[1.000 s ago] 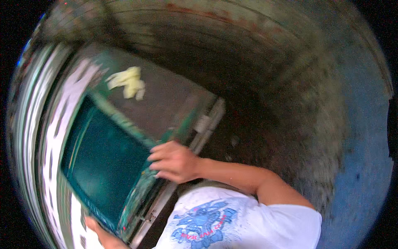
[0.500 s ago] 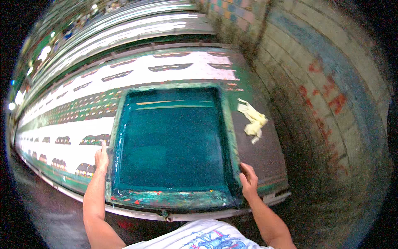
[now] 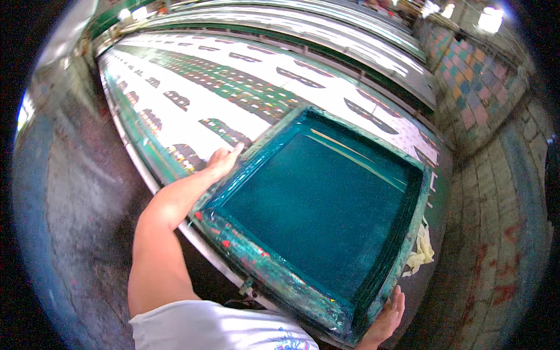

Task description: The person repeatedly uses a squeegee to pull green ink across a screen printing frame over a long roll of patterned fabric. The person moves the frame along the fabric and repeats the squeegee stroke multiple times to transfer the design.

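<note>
A large screen-printing frame (image 3: 271,258), its wooden rim smeared with green and red paint, sits between my hands, over the near end of a long table. Dark teal mesh (image 3: 318,204) fills it, with two pale streaks along the far side. My left hand (image 3: 224,161) is closed on the left side of the rim, thumb toward the far corner. Lower down, my right hand (image 3: 388,315) holds the right side near the front corner, its fingers along the outer face. The frame's underside is hidden.
White printed sheets (image 3: 192,125) with dark curved shapes run along the long table. A crumpled pale yellow cloth (image 3: 421,254) lies right of the frame, partly hidden by it. A block wall (image 3: 487,233) stands close on the right. More long tables (image 3: 373,64) stretch behind.
The view has turned to the left, so table and frame now appear slanted. The frame now covers part of the yellow cloth in view. Both hands stay on its sides.
</note>
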Demonstrator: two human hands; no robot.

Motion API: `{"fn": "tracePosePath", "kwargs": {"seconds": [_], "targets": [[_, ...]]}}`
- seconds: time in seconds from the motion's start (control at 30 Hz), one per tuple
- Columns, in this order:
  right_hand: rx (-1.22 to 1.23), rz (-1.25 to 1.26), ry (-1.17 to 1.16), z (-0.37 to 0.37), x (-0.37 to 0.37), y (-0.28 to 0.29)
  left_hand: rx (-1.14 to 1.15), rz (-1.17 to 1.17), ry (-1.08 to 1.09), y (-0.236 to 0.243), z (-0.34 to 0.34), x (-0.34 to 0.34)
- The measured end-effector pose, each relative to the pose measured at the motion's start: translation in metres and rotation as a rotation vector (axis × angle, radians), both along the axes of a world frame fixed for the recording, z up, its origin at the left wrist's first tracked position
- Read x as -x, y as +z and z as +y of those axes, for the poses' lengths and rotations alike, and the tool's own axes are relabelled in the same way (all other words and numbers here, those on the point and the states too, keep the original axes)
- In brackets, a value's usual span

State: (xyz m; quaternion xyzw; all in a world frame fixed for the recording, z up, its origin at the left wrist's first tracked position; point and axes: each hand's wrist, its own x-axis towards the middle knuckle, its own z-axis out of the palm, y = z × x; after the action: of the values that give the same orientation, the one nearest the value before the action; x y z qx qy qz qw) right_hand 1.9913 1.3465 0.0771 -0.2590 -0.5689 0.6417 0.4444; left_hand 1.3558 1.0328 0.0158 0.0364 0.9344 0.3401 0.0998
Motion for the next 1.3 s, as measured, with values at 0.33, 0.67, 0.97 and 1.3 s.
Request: {"fn": "tracePosePath", "kwargs": {"seconds": [0.33, 0.67, 0.97, 1.3], "targets": [[0.054, -0.212, -0.094, 0.062, -0.073, 0.095, -0.297, -0.075, 0.044, 0.061, 0.034, -0.107], [-0.448, -0.513, -0.009, 0.206, -0.298, 0.018, -0.555, -0.072, 0.011, 0.130, 0.097, -0.318], [-0.155, 0.009, 0.051, 0.230, -0.363, -0.005, -0.524, -0.082, 0.073, 0.107, 0.132, -0.398], [-0.384, -0.385, 0.097, 0.314, -0.409, -0.093, -0.630, -0.094, 0.118, -0.001, 0.171, -0.461]]}}
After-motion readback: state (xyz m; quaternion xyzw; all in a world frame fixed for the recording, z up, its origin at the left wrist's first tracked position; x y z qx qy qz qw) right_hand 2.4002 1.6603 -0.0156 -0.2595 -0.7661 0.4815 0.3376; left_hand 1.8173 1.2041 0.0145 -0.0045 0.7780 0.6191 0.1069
